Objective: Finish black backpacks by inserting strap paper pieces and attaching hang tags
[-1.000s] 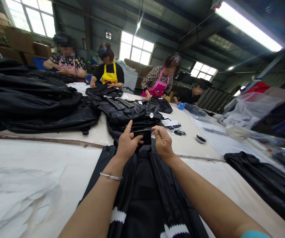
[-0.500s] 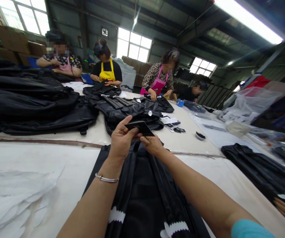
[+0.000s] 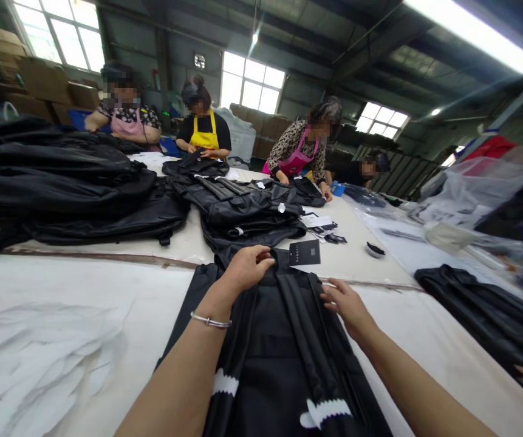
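Observation:
A black backpack (image 3: 268, 379) lies in front of me, straps up, with white zigzag-edged wraps on the lower straps. My left hand (image 3: 248, 268), a silver bangle on its wrist, has its fingers curled at the bag's top handle; the fingertips are partly hidden. Just right of that handle, a black hang tag (image 3: 305, 253) with small pale print lies face up. My right hand (image 3: 347, 303) is by the bag's upper right edge, its fingers loosely bent and apart, holding nothing.
Black bags (image 3: 70, 188) are piled at the left, and others (image 3: 247, 206) lie straight ahead. Loose tags (image 3: 320, 224) and a small round container (image 3: 375, 249) are beyond the hang tag. Several co-workers work across the table. Another black bag (image 3: 484, 309) lies at the right.
The black tag, earlier held between both hands, has been let go and lies by the handle. My right hand has moved right and opened; the left is lower, at the bag's top.

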Demonstrator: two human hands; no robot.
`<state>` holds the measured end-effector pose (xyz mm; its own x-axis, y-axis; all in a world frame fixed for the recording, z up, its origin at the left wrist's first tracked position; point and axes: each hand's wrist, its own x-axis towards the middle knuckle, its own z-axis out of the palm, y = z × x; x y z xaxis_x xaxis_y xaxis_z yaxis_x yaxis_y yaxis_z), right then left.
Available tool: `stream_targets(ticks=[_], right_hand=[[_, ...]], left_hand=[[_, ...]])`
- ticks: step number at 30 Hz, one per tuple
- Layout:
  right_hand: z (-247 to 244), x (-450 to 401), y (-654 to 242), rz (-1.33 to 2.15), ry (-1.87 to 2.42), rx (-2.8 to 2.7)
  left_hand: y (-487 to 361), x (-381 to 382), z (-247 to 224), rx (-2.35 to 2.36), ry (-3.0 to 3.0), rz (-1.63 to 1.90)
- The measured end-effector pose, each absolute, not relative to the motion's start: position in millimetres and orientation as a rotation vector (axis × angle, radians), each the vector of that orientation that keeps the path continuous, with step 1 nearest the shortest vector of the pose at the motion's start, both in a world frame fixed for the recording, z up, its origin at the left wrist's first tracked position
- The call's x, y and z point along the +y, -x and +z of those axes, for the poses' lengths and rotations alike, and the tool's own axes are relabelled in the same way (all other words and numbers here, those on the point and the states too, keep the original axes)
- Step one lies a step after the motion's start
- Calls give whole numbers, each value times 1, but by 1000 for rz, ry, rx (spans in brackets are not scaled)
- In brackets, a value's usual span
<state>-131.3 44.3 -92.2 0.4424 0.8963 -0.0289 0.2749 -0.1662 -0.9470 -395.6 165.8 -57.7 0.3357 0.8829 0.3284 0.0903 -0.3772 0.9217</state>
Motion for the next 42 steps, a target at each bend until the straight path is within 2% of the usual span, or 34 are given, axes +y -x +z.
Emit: stream_targets(ticks=[4,6,12,17,19,22,25,27,29,34,42], right_hand=[[-94,-61,128,320,1799,-1631],[-91,-109,135,226,1811,-1817],[-57,-175,149,346,1726,-2000],[-42,-185,157,369,1581,-2025],[-51,-195,160,336,1535,-2075],[-81,-212,161,275,1443,-2262],[-112,-225,158,187,1401,-2375],[-122,-228,155,140,1409,-2402],[-123,-230,153,113,1421,-2415],[-110,-233,152,174,1510,-2387],[-75,-232,149,212,1477,-2466]], left_hand=[[403,166,-47,944,-1697,1210],[406,167,-36,1047,-1748,1247],[402,147,25,1216,-2181,1102],[422,71,60,1102,-2412,850],[446,21,50,1080,-2455,785],[486,-64,7,1161,-2457,737],[510,-138,-45,1155,-2498,420],[514,-169,-66,1210,-2529,333],[514,-184,-71,1285,-2486,371],[515,-188,-60,1542,-2168,806],[538,-179,-59,1251,-2528,553]])
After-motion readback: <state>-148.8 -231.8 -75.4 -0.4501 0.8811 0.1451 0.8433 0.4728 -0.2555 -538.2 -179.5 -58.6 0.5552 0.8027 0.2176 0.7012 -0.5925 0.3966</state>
